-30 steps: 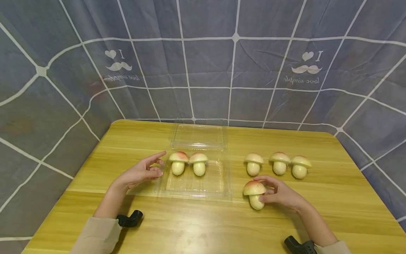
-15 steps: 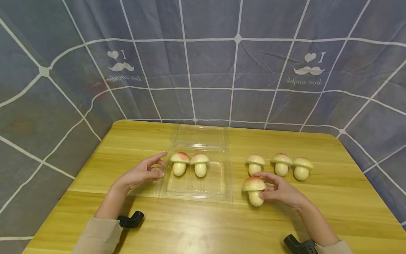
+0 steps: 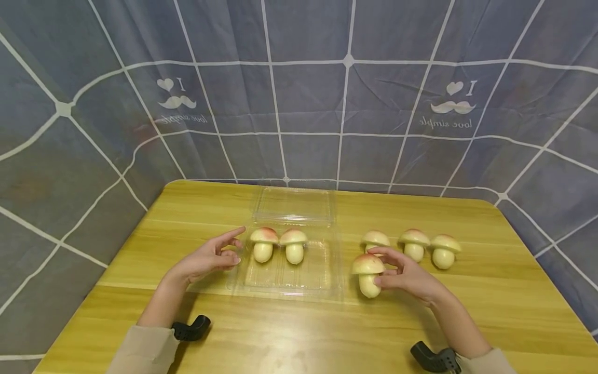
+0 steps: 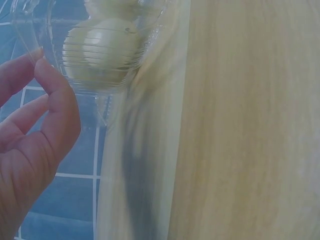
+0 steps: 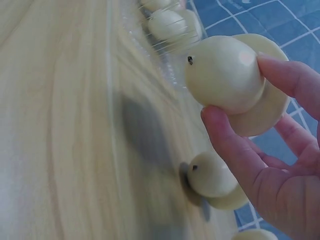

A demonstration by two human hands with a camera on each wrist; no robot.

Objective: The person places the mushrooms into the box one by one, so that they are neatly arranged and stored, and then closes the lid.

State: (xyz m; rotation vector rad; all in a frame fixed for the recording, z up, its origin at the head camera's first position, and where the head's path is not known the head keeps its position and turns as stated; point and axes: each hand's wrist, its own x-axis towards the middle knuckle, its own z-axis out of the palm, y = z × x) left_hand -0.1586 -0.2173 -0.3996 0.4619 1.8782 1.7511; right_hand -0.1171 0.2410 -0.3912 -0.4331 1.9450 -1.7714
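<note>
In the head view, my right hand [image 3: 411, 278] pinches a mushroom-shaped toy [image 3: 369, 283] with a red-tinged cap and pale stem. The right wrist view shows the held mushroom [image 5: 225, 75] raised off the table, thumb and fingers on its stem and cap. A clear plastic clamshell box [image 3: 285, 288] lies with its lid [image 3: 294, 203] folded back. Two like mushrooms, a left one [image 3: 263, 252] and a right one [image 3: 294, 253], sit side by side in its base. My left hand [image 3: 203, 259] is at the box's left edge, index finger extended, fingertips touching the rim [image 4: 35, 60].
Three more mushrooms stand in a row right of the box: a near-left one [image 3: 375, 239] partly hidden by the right hand, a middle one [image 3: 413, 252] and a right one [image 3: 444, 257]. A grey-blue checked curtain [image 3: 308, 104] hangs behind the wooden table [image 3: 280, 343].
The right hand has lifted the mushroom and carried it slightly left, towards the box, now overlapping the nearest mushroom in view. The left hand stays at the box's edge.
</note>
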